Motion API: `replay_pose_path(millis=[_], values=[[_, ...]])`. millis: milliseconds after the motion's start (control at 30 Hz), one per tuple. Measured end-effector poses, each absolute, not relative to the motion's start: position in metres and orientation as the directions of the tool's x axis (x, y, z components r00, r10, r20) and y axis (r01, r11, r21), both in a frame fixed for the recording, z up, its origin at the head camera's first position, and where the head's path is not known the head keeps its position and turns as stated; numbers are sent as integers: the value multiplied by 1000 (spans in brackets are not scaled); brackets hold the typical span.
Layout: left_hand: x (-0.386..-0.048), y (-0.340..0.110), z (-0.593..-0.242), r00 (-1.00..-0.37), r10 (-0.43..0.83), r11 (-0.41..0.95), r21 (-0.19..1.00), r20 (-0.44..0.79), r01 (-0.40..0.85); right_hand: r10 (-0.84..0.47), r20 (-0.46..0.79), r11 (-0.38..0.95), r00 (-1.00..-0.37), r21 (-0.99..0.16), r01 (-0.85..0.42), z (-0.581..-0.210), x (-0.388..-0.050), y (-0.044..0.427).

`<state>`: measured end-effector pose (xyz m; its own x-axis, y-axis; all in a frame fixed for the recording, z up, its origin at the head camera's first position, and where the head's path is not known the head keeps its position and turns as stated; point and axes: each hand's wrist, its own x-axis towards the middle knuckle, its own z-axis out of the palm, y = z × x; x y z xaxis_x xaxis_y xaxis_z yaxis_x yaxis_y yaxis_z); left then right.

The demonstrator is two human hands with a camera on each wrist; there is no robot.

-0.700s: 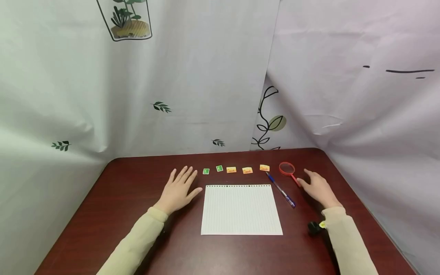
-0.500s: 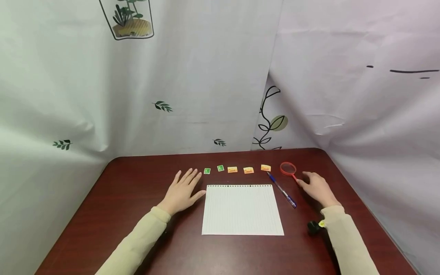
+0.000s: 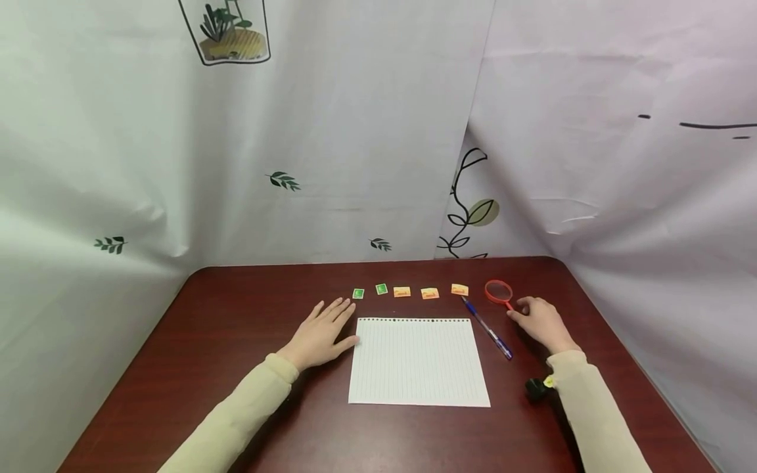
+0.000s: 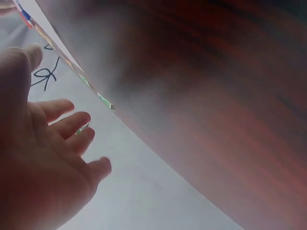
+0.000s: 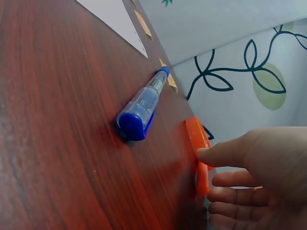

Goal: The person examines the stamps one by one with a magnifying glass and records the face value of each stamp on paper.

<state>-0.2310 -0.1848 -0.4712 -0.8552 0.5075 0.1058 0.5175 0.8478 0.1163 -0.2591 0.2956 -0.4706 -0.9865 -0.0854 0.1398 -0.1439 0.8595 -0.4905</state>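
Red plastic magnifying glass with a round lens [image 3: 499, 292] lies at the far right of the dark reddish-brown wooden table [image 3: 236, 315], lens to the far side, handle toward the person. Right hand [image 3: 543, 323] is at that handle: in the right wrist view the thumb lies on it and the curled fingertips come up against its other side, which reads as a pinch; how firm cannot be told. Left hand [image 3: 317, 338] grips nothing, fingers straight, thumb at the left edge of the white lined sheet of paper [image 3: 418, 362]; whether thumb and paper touch is unclear. Far side, left to right: two small green stamp-like pieces [image 3: 358, 293], then three orange-and-yellow ones [image 3: 430, 293], in a loose row, all apart. Blue-and-clear plastic pen [image 3: 487, 329] lies aslant between sheet and right hand, its far tip just below the rightmost orange piece. Progress, as judged: very early. Only the hold on the handle seems done; the glass is not yet lifted, the pen is untouched, no writing shows on the sheet. Lifting and using the glass appear to remain.
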Motion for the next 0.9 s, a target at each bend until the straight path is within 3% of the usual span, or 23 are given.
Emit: replay_pose_path(millis=[400, 900], values=[[-231, -184, -475, -836, 547, 807, 232, 52, 543, -47, 92, 844, -995, -530, -89, -472, -265, 292], [-230, -179, -477, -817, 577, 800, 217, -19, 560, -26, 66, 839, -997, -541, -58, -467, -267, 290]])
